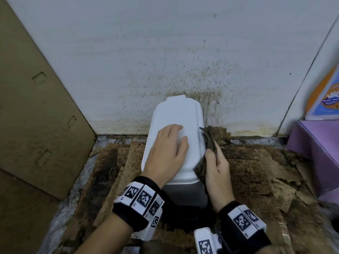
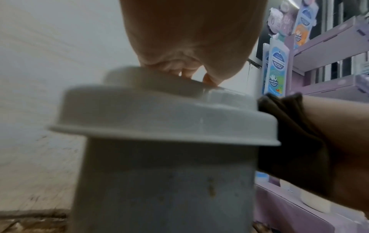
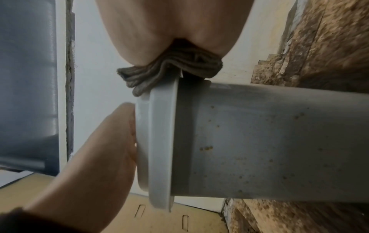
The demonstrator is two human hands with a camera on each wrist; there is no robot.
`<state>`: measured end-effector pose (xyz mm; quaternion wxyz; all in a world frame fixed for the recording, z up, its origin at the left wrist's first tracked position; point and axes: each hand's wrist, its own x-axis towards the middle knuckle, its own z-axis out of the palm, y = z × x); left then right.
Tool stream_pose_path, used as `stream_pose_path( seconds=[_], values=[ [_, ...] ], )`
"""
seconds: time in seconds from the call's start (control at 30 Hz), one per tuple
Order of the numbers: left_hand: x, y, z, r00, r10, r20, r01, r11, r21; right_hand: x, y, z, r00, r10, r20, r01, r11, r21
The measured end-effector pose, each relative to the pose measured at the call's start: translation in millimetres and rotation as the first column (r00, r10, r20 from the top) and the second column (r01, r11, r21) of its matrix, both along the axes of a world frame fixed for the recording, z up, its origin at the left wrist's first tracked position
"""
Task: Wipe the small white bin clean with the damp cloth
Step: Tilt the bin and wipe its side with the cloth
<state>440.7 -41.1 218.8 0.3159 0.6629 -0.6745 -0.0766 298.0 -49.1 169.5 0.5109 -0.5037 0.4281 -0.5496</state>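
The bin (image 1: 177,143) stands on stained cardboard (image 1: 256,176) against the wall (image 1: 165,52), lid down; the left hand (image 1: 167,153) lies on the lid, fingers straight and slightly apart, likely to steady it; at the lid's 3 o'clock edge the right hand (image 1: 219,173) clamps its fingers on the cloth (image 1: 209,143), pressed to the rim, seemingly to wipe that side; brown specks dot the bin's wall below.
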Motion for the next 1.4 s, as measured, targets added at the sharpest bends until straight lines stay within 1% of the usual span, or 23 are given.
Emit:
stream_pose_path(
  seconds=[0.1,0.2,0.3,0.43,0.5,0.57,0.67,0.73,0.87,0.93,1.03,1.1,1.27,1.4],
  values=[
    [-6,-1,-4,0.999,-0.046,-0.017,0.045,0.996,-0.073,8,3,2,1.000,0.014,-0.020,-0.014,1.000,-0.021],
    [-2,-4,-9,0.998,-0.038,-0.049,0.032,0.993,-0.110,14,4,1,1.000,0.022,-0.006,-0.022,0.999,-0.030],
    [2,-4,-7,0.997,-0.055,-0.062,0.052,0.997,-0.062,18,4,2,0.999,0.041,0.012,-0.040,0.999,-0.026],
    [12,-3,-8,0.998,-0.063,0.032,0.062,0.998,0.019,27,6,2,0.993,0.118,0.014,-0.118,0.993,-0.009],
    [20,-3,-10,0.998,-0.053,0.035,0.051,0.996,0.067,32,7,2,0.989,0.146,0.008,-0.146,0.989,-0.012],
    [27,-2,-11,0.998,-0.052,0.042,0.048,0.993,0.107,38,9,1,0.987,0.158,-0.021,-0.158,0.987,-0.014],
    [32,0,-12,0.994,-0.065,0.087,0.054,0.992,0.116,50,10,1,0.981,0.177,-0.074,-0.176,0.984,0.016],
    [33,0,-12,0.996,-0.062,0.068,0.054,0.991,0.121,54,6,5,0.974,0.189,-0.123,-0.185,0.982,0.043],
    [35,1,-12,0.990,-0.084,0.114,0.074,0.993,0.089,53,-21,16,0.948,0.257,-0.187,-0.247,0.966,0.076],
    [35,0,-13,0.992,-0.077,0.105,0.068,0.994,0.088,51,-40,23,0.930,0.296,-0.217,-0.281,0.955,0.099],
    [37,-2,-15,0.993,-0.073,0.092,0.064,0.993,0.096,49,-69,31,0.883,0.381,-0.275,-0.346,0.923,0.166],
    [39,-1,-15,0.995,-0.069,0.068,0.062,0.993,0.097,50,-88,33,0.851,0.415,-0.322,-0.378,0.910,0.172],
    [42,0,-14,0.998,-0.062,0.009,0.060,0.991,0.123,60,-134,37,0.809,0.418,-0.414,-0.377,0.908,0.179],
    [44,-1,-15,0.998,-0.055,-0.014,0.056,0.992,0.116,65,-147,39,0.796,0.392,-0.462,-0.354,0.920,0.170]
  ],
)
